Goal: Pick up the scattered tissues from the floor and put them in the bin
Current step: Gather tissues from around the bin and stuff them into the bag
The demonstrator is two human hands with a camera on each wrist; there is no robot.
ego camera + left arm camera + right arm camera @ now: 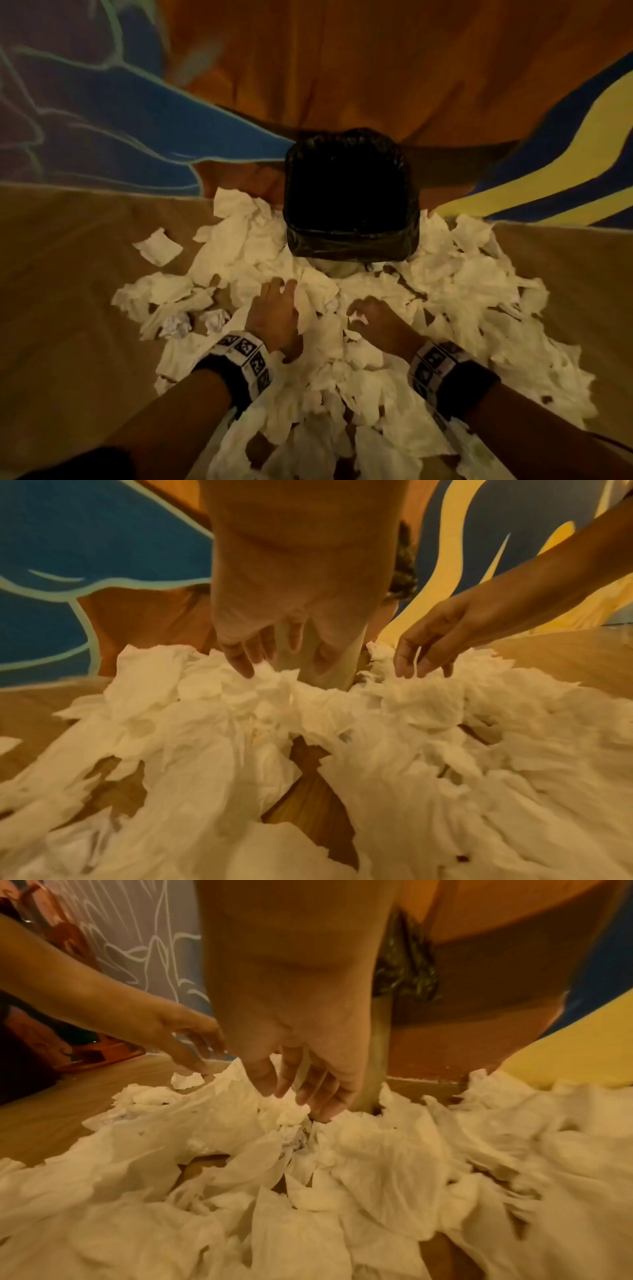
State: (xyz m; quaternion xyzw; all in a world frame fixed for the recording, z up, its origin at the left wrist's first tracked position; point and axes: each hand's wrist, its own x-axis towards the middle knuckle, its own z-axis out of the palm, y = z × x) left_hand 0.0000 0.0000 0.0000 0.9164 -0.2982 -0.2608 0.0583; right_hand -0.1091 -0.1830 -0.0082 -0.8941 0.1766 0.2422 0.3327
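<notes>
A painted wall (342, 68) in orange, blue and yellow rises behind a wood-grain floor (68, 274), all of it dim and warm-lit. Against the wall stands the bin (351, 195), squarish with rounded corners, lined with a crinkled glossy black bag; its inside is too dark to read. Tissues (462, 291) lie heaped round its front and both sides and spread back toward the person, thin, white, crumpled sheets with torn-looking edges, bare floor showing through gaps. A flatter folded piece (158, 246) lies apart on the left, and two tight balls (195, 322) sit near the left wrist.

Both hands are down in the pile just in front of the bin, side by side, palms down. The left hand (274, 308) reaches forward with fingers straight and slightly spread, its tips touching the tissues, holding nothing. The right hand (376, 320) arches over the heap with fingers loosely bent downward, their tips on a crumpled tuft; I cannot tell if they actually pinch it. Each wrist wears a black band (245, 363) with black-and-white square markers.
</notes>
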